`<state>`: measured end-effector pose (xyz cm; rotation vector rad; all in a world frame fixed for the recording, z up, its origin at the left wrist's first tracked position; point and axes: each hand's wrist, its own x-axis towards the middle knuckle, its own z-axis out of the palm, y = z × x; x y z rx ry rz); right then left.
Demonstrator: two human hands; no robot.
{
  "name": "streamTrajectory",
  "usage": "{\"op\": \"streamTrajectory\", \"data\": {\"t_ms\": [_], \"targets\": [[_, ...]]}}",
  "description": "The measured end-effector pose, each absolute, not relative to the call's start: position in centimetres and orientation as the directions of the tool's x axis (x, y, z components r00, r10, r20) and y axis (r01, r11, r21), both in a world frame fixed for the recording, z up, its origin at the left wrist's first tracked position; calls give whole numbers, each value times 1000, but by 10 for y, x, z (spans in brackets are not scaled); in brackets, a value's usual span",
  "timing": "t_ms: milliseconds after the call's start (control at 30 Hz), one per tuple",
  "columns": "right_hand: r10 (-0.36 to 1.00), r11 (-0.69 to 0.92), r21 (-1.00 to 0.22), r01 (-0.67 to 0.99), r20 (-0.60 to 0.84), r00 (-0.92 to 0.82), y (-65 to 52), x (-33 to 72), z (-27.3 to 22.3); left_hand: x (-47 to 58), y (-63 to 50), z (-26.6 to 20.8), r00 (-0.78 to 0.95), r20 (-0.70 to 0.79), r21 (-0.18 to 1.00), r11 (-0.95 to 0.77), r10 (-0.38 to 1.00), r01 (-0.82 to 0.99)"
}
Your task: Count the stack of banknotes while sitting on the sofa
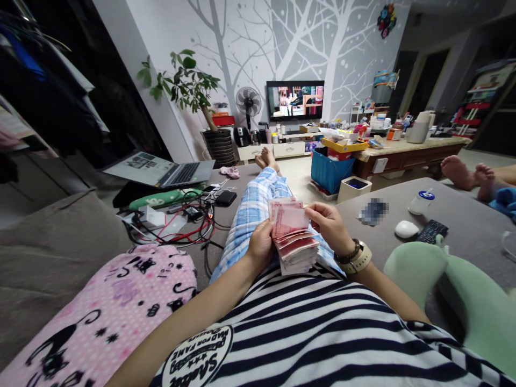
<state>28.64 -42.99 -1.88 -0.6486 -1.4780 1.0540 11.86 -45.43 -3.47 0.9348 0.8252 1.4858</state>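
Observation:
A thick stack of red banknotes (296,244) is held above my lap, its lower ends fanned and bent toward me. My left hand (261,242) grips the stack at its left edge, thumb on top. At the upper right corner, my right hand (328,226) pinches the edge of a top note between thumb and fingers. Some notes stand up beyond the rest at the top. On the right wrist are a pale watch (360,259) and a dark bracelet. Blue plaid trousers (242,226) lie beneath the notes.
On my left are an open laptop (177,174), tangled cables (201,215) and a pink cat-print cushion (121,301). At right lie a white mouse (406,230), a small black keyboard (432,232), a lidded jar (421,203) and a green neck pillow (471,285). Another person's feet (463,172) rest farther right.

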Motion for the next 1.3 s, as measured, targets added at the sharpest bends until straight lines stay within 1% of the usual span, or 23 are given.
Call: {"op": "streamTrajectory", "data": {"t_ms": [167,300,400,467,533,667,900,967,1167,1233,1300], "targets": [[851,397,-903,-167,430,-302,-430,295,-13,119,-457,-31,-18,107,878,-102,994,-467],[803,386,-906,-172,422,-422,-434,303,-9,118,-458,-32,-2,83,877,-74,997,-474],[746,376,-917,-134,385,-543,-436,310,-5,116,-456,-34,-3,68,857,-60,998,-512],[725,387,-917,-93,365,-584,-435,313,-3,116,-455,-34,24,71,847,-48,997,-529],[752,405,-913,-48,363,-550,-434,314,-2,115,-455,-35,50,71,848,-34,996,-529],[837,450,-892,33,409,-365,-429,311,-8,115,-454,-36,54,68,864,-32,996,-503],[873,475,-878,58,461,-159,-418,302,-23,115,-455,-33,60,70,886,-34,996,-462],[869,485,-872,70,471,-152,-416,301,-25,116,-456,-32,58,66,887,-32,996,-461],[818,565,-812,147,528,-228,-416,301,-25,116,-455,-30,75,67,887,-25,995,-460],[816,570,-806,161,532,-226,-417,301,-24,117,-453,-31,57,71,884,-37,996,-465],[814,574,-802,164,537,-221,-418,301,-24,117,-450,-33,3,87,880,-75,996,-468]]}}
